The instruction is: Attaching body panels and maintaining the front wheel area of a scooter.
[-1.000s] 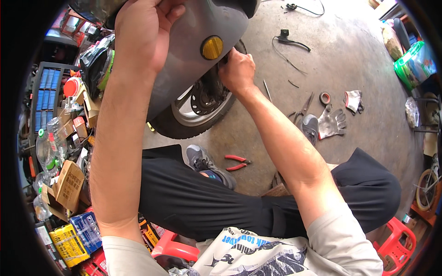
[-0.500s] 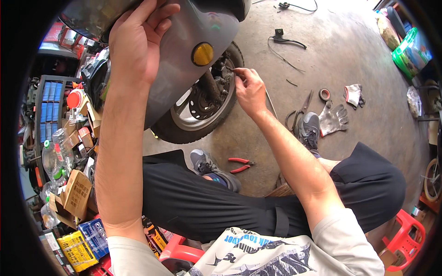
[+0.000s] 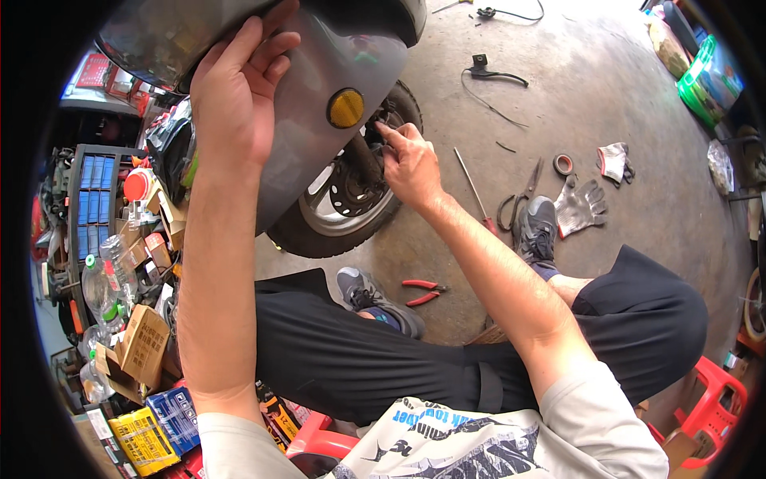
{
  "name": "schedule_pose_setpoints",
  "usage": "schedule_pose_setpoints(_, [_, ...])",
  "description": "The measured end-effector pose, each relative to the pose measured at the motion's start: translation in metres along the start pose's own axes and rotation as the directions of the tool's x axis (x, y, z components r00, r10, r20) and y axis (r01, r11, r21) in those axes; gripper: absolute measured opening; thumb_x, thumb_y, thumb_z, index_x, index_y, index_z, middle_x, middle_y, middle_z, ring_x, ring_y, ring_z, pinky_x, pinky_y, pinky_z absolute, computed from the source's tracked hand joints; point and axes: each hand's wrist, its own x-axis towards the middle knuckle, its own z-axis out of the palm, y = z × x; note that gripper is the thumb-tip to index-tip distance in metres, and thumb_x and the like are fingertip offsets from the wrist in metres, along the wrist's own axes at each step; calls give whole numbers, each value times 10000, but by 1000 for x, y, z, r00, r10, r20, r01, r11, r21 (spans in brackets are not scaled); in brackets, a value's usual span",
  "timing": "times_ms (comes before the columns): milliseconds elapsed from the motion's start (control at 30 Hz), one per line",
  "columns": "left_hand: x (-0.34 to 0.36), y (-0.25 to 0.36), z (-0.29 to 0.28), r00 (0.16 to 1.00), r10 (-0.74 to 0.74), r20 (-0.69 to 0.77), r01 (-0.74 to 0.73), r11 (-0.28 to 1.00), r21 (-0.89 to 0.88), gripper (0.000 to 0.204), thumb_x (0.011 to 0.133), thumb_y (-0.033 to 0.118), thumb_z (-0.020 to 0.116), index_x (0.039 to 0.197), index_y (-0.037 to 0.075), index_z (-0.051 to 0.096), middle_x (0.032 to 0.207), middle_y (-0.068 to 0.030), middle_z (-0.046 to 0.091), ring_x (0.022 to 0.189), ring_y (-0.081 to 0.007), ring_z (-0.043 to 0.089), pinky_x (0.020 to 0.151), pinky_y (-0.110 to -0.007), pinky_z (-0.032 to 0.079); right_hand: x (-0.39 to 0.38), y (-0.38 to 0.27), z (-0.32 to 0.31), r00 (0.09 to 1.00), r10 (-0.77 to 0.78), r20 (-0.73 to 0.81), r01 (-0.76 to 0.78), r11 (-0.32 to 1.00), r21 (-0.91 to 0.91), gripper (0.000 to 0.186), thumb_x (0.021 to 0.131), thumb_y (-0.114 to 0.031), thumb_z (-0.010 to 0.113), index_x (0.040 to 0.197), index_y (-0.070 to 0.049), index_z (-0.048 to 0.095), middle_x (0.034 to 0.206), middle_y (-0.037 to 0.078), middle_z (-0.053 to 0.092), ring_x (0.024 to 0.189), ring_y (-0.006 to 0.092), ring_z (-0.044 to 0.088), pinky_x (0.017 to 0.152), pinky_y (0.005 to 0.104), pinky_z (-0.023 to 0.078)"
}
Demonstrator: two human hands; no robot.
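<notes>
A grey scooter front (image 3: pixel 319 76) with an orange reflector (image 3: pixel 345 108) fills the upper left. My left hand (image 3: pixel 239 88) rests against its body below the dark glossy headlight (image 3: pixel 171 40), palm toward me, fingers loosely bent and apart, holding nothing. Below the body stands the front wheel, with a black tire (image 3: pixel 315 244) and a silver rim. My right hand (image 3: pixel 412 166) reaches over the wheel's right side, index finger stretched toward the dark parts beside the fork (image 3: pixel 365 162). Its thumb and other fingers are partly hidden; no held object shows.
On the concrete floor lie a screwdriver (image 3: pixel 471 184), scissors (image 3: pixel 523 195), red-handled pliers (image 3: pixel 423 292), a tape roll (image 3: pixel 563 164), work gloves (image 3: pixel 580 206) and a brake lever with cable (image 3: pixel 499 76). Boxes (image 3: pixel 144 347) and bottles crowd the left. A red plastic chair (image 3: pixel 714 407) stands lower right.
My right hand has moved left and slightly down, from the tire's edge in toward the fork, and its index finger now stretches out. The left hand stays at the body.
</notes>
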Motion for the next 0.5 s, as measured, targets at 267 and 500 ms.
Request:
schedule_pose_setpoints(267, [2,0,-5,999,-4,39,5,1000,-2,203,944,94,547,1133,31,588,1194,-194,624,820,-160,663,657,-242,476,-2,-2,-5,997,-15,72,23,993,-111,404,845,-24,501,1210,-142,630,1018,117,562,924,296,559,851,406,437])
schedule_pose_setpoints(500, [-5,0,4,1000,-5,-17,6,1000,18,172,931,135,581,1047,12,556,1094,-164,667,793,-164,654,673,-249,442,-3,3,-9,997,-50,61,56,994,-91,371,852,-40,521,1192,-131,637,988,116,565,889,285,571,814,404,448])
